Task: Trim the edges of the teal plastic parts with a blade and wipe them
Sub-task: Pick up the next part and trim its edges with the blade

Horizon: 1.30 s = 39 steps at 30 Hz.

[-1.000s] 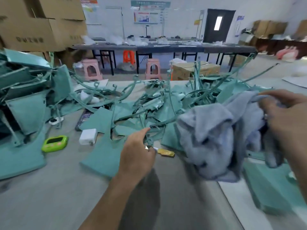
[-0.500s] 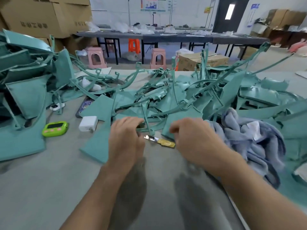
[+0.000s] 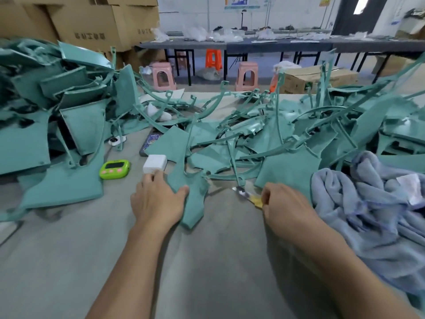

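Pick-up step, pre-trim: left hand (image 3: 158, 201) palm-down on flat teal part (image 3: 195, 208) at mid-desk (image 3: 207, 261), finger grip indeterminate; right hand (image 3: 287, 203) pinches the blade (image 3: 249, 196) lying on the desk, which next needs lifting to the part's edge.

The left hand (image 3: 156, 199) shows only its back, so its fingertips are hidden. Whether they curl round the edge of the teal part (image 3: 195, 203) beneath cannot be told. They cover the near edge of a white charger (image 3: 155, 162). The blade (image 3: 240, 192) is blurred, and its yellow end vanishes between the thumb and fingers of the right hand (image 3: 287, 203). A dark phone (image 3: 149, 141) lies half under a teal sheet (image 3: 170, 143). The towel (image 3: 368, 215) is cut off on the right. The display of the timer (image 3: 114, 169) and the far poster (image 3: 241, 2) are too small to read.
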Each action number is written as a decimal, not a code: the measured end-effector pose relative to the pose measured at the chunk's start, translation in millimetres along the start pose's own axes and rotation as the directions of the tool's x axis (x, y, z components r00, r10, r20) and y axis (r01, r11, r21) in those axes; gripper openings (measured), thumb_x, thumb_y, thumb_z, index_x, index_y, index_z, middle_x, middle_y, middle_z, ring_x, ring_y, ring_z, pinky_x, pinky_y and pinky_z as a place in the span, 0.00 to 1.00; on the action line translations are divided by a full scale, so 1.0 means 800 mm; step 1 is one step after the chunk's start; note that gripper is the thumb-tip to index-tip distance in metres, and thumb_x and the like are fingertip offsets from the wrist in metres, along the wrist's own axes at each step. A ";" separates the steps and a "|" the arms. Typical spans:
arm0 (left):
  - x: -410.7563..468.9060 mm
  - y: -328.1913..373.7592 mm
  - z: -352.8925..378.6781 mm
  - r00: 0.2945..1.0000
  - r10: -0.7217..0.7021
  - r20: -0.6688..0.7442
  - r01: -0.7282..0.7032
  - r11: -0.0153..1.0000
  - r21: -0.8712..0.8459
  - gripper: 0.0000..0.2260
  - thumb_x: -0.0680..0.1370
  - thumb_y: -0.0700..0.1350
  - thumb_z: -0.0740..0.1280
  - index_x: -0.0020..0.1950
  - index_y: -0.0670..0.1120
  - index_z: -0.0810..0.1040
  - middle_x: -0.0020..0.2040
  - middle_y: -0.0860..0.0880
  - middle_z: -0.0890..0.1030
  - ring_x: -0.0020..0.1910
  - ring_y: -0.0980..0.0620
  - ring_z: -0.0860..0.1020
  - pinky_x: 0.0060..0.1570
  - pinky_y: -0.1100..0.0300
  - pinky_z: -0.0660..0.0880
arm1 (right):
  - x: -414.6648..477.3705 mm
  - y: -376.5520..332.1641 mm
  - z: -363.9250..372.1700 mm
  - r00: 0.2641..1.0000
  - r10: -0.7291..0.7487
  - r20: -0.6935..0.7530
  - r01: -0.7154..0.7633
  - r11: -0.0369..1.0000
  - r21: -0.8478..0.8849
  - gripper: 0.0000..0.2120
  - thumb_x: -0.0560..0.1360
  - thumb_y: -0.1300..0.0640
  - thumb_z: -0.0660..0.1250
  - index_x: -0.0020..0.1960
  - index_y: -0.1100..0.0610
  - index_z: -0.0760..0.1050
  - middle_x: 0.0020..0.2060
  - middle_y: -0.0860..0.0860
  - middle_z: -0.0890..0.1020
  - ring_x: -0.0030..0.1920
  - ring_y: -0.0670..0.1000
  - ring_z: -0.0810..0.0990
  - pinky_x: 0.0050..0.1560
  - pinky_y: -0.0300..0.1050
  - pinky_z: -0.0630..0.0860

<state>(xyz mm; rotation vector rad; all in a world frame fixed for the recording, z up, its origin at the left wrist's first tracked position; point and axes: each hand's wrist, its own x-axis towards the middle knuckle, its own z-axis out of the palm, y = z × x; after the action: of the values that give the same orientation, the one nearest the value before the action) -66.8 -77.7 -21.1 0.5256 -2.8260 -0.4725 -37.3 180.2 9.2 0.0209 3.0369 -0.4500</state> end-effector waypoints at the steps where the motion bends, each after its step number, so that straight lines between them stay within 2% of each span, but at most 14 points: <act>1: 0.001 -0.003 -0.001 1.000 -0.024 0.014 0.024 0.999 0.028 0.34 0.73 0.69 0.66 0.72 0.51 0.70 0.70 0.47 0.72 0.67 0.42 0.72 0.62 0.47 0.70 | -0.002 0.001 -0.001 1.000 0.010 0.016 -0.010 1.000 0.008 0.09 0.76 0.62 0.64 0.51 0.49 0.73 0.47 0.48 0.78 0.48 0.54 0.77 0.48 0.49 0.75; 6: 0.008 -0.010 -0.011 0.963 -0.217 0.162 0.252 0.937 -0.243 0.25 0.62 0.64 0.78 0.52 0.55 0.78 0.52 0.55 0.80 0.52 0.48 0.80 0.49 0.55 0.73 | -0.007 0.015 -0.010 0.997 0.008 0.077 -0.007 1.000 -0.024 0.06 0.74 0.59 0.68 0.42 0.50 0.79 0.39 0.46 0.83 0.41 0.51 0.82 0.44 0.48 0.81; 8: 0.012 -0.014 -0.014 0.937 -0.294 0.188 0.347 0.846 -0.406 0.17 0.61 0.57 0.80 0.44 0.54 0.81 0.44 0.57 0.84 0.43 0.50 0.81 0.46 0.55 0.76 | -0.004 0.022 -0.012 0.998 -0.050 0.048 0.050 0.999 0.010 0.06 0.73 0.57 0.69 0.39 0.48 0.79 0.34 0.44 0.82 0.36 0.45 0.79 0.38 0.42 0.78; 10: 0.009 -0.012 -0.017 0.940 -0.296 0.169 0.341 0.806 -0.485 0.13 0.60 0.59 0.76 0.40 0.57 0.84 0.38 0.57 0.85 0.40 0.50 0.82 0.46 0.55 0.79 | -0.002 0.026 -0.013 0.997 -0.081 -0.007 0.080 0.981 0.177 0.07 0.74 0.56 0.71 0.38 0.48 0.79 0.30 0.44 0.81 0.31 0.42 0.76 0.33 0.36 0.72; 13: -0.002 0.003 -0.011 0.984 -0.150 0.093 0.165 0.967 -0.193 0.23 0.66 0.69 0.70 0.51 0.55 0.83 0.51 0.54 0.84 0.53 0.46 0.80 0.48 0.54 0.76 | 0.001 0.021 -0.006 0.999 -0.042 -0.034 0.054 0.816 0.576 0.08 0.74 0.60 0.73 0.37 0.51 0.80 0.29 0.47 0.81 0.30 0.44 0.73 0.35 0.39 0.70; 15: -0.009 0.015 -0.002 0.996 -0.056 0.073 0.059 0.998 -0.034 0.29 0.69 0.70 0.68 0.61 0.53 0.79 0.59 0.50 0.80 0.59 0.44 0.77 0.53 0.51 0.75 | -0.001 0.010 0.005 0.999 -0.035 0.022 0.007 0.678 0.735 0.07 0.74 0.64 0.73 0.39 0.55 0.82 0.31 0.50 0.82 0.34 0.47 0.75 0.40 0.46 0.71; 18: -0.010 0.023 0.001 0.991 -0.047 0.123 0.071 0.979 -0.190 0.26 0.67 0.60 0.75 0.63 0.53 0.76 0.59 0.52 0.81 0.59 0.45 0.78 0.57 0.50 0.76 | -0.004 -0.018 0.024 0.984 -0.113 0.137 -0.064 0.489 0.870 0.06 0.76 0.66 0.71 0.43 0.56 0.83 0.35 0.50 0.82 0.37 0.46 0.77 0.43 0.41 0.72; 20: -0.012 0.026 -0.002 0.970 -0.081 0.229 0.184 0.860 -0.475 0.25 0.68 0.46 0.76 0.62 0.53 0.73 0.54 0.54 0.82 0.55 0.48 0.81 0.57 0.50 0.78 | 0.000 -0.038 0.032 0.974 -0.155 0.162 -0.108 0.308 0.945 0.09 0.78 0.69 0.67 0.44 0.58 0.82 0.38 0.50 0.85 0.38 0.44 0.81 0.41 0.34 0.76; 24: -0.005 0.028 -0.008 0.896 0.060 0.440 0.395 0.345 -0.851 0.27 0.70 0.23 0.66 0.63 0.46 0.74 0.40 0.49 0.83 0.36 0.52 0.81 0.35 0.59 0.78 | 0.016 -0.050 0.039 0.961 -0.169 0.219 -0.222 0.000 0.975 0.07 0.75 0.69 0.68 0.46 0.61 0.84 0.49 0.64 0.86 0.47 0.59 0.87 0.47 0.49 0.83; 26: -0.005 0.028 -0.011 0.855 0.200 0.479 0.436 0.225 -0.871 0.26 0.71 0.20 0.63 0.62 0.43 0.78 0.39 0.48 0.83 0.37 0.54 0.82 0.34 0.64 0.77 | 0.018 -0.044 0.041 0.958 -0.197 0.210 -0.217 -0.018 0.976 0.06 0.69 0.65 0.74 0.47 0.62 0.85 0.49 0.65 0.86 0.48 0.59 0.86 0.49 0.49 0.84; 30: -0.013 0.031 -0.010 0.876 0.278 0.395 0.303 0.322 -0.897 0.25 0.71 0.19 0.65 0.59 0.44 0.81 0.49 0.45 0.82 0.47 0.51 0.81 0.43 0.65 0.77 | 0.013 -0.036 0.045 0.930 -0.287 0.231 -0.185 0.179 0.966 0.08 0.70 0.67 0.76 0.49 0.64 0.85 0.48 0.65 0.86 0.47 0.58 0.86 0.48 0.46 0.83; 32: -0.015 0.032 -0.012 0.879 0.290 0.379 0.307 0.263 -0.915 0.25 0.71 0.20 0.64 0.55 0.46 0.82 0.49 0.45 0.83 0.48 0.52 0.82 0.45 0.64 0.78 | 0.011 -0.039 0.046 0.953 -0.236 0.191 -0.135 0.236 0.962 0.07 0.71 0.70 0.74 0.47 0.63 0.86 0.46 0.64 0.87 0.44 0.58 0.86 0.47 0.46 0.83; 36: -0.009 0.022 -0.023 0.902 0.227 0.367 0.332 0.180 -0.926 0.16 0.75 0.29 0.70 0.55 0.47 0.84 0.48 0.49 0.86 0.44 0.57 0.83 0.45 0.66 0.79 | 0.011 -0.041 0.044 0.999 0.024 0.042 -0.045 0.131 0.990 0.09 0.70 0.74 0.73 0.39 0.63 0.87 0.38 0.61 0.87 0.36 0.53 0.84 0.39 0.40 0.82; 39: -0.005 0.015 -0.027 0.813 0.320 0.486 0.466 0.143 -0.873 0.13 0.76 0.49 0.72 0.59 0.49 0.84 0.55 0.50 0.86 0.50 0.55 0.84 0.53 0.60 0.78 | 0.012 -0.028 0.029 0.977 0.156 -0.142 0.137 0.042 0.990 0.06 0.72 0.73 0.72 0.45 0.65 0.85 0.38 0.57 0.87 0.37 0.47 0.84 0.39 0.34 0.79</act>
<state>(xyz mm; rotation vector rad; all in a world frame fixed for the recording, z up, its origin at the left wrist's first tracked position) -61.2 -71.3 2.3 0.1752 -1.9789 -2.6943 -46.0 152.1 -7.5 0.1719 2.0181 -2.6151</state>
